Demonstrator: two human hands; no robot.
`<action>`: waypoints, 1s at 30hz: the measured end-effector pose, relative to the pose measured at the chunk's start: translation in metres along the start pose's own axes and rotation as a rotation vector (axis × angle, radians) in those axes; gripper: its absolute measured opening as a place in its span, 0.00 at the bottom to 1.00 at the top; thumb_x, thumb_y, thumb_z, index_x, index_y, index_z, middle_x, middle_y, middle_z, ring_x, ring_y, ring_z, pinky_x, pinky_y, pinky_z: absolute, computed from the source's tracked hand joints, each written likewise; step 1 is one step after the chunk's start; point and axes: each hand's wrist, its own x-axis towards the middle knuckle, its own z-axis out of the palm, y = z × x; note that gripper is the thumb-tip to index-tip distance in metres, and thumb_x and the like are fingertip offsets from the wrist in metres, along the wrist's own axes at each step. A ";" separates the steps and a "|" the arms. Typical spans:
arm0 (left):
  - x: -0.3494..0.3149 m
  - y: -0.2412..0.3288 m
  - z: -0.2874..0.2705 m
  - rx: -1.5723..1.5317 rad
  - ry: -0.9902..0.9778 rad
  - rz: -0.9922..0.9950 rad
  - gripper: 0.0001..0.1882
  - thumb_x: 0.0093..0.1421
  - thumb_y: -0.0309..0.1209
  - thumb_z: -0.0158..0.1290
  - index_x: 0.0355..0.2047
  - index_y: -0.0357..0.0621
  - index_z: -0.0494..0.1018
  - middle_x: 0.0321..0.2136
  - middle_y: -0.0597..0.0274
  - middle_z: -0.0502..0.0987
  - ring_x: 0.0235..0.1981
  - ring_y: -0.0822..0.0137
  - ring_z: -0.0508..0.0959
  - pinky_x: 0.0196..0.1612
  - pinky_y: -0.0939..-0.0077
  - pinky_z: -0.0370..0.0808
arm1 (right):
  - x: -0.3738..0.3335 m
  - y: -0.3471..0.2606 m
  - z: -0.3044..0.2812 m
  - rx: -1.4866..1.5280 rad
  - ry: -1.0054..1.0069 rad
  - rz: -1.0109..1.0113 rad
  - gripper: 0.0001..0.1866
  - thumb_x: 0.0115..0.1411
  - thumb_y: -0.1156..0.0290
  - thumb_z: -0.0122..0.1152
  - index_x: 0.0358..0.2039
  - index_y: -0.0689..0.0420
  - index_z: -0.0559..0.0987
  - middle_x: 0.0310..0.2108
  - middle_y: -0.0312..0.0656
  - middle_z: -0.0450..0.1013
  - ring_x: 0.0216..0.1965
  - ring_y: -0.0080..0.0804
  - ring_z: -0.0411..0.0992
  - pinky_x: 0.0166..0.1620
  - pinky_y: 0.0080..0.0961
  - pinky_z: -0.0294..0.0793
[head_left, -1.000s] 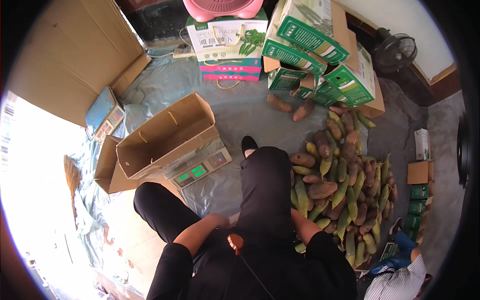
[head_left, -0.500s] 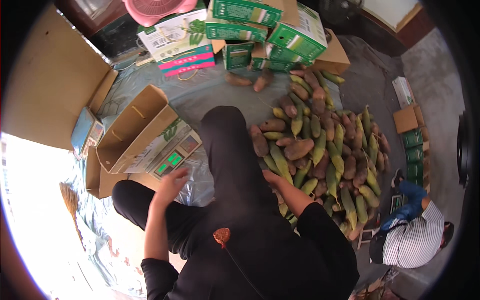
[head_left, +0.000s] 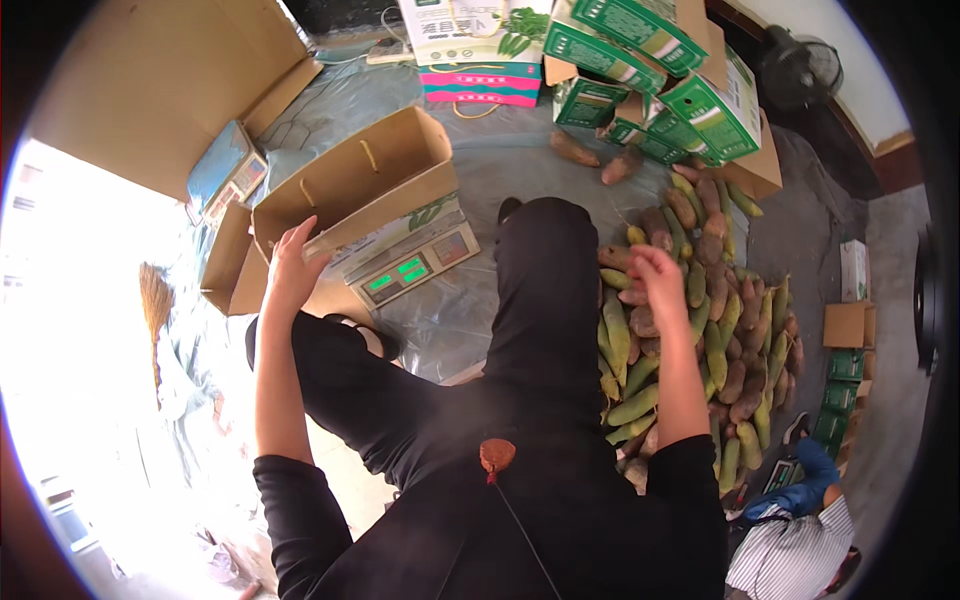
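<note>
My left hand (head_left: 294, 266) is open, fingers spread, at the near left rim of an open-topped cardboard box (head_left: 385, 190) with rope handles. The box looks empty inside. It stands on a digital scale (head_left: 410, 272) with lit green displays. My right hand (head_left: 657, 284) is open, fingers loosely bent, over the left edge of a big heap. That heap mixes long green radishes (head_left: 615, 338) with brownish-red root vegetables (head_left: 735, 382). I see nothing in the right palm, though its underside is hidden.
Green and white cartons (head_left: 640, 60) are stacked at the back, beside a pink and teal box (head_left: 480, 84). A black fan (head_left: 800, 68) stands far right. Another scale (head_left: 225, 175) and a straw broom (head_left: 154, 300) are at left. A person in a striped shirt (head_left: 795, 555) crouches at lower right.
The view has shifted left. My left hand has risen from beside the scale to the box rim. My right hand has moved forward from beside my knee, over the heap.
</note>
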 end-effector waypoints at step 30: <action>0.048 -0.048 0.044 0.118 -0.281 -0.132 0.12 0.53 0.29 0.52 0.39 0.47 0.77 0.34 0.54 0.76 0.40 0.51 0.75 0.44 0.61 0.72 | 0.123 -0.111 0.258 -1.158 -0.551 -0.960 0.07 0.48 0.72 0.62 0.30 0.52 0.80 0.43 0.35 0.73 0.40 0.40 0.72 0.42 0.35 0.72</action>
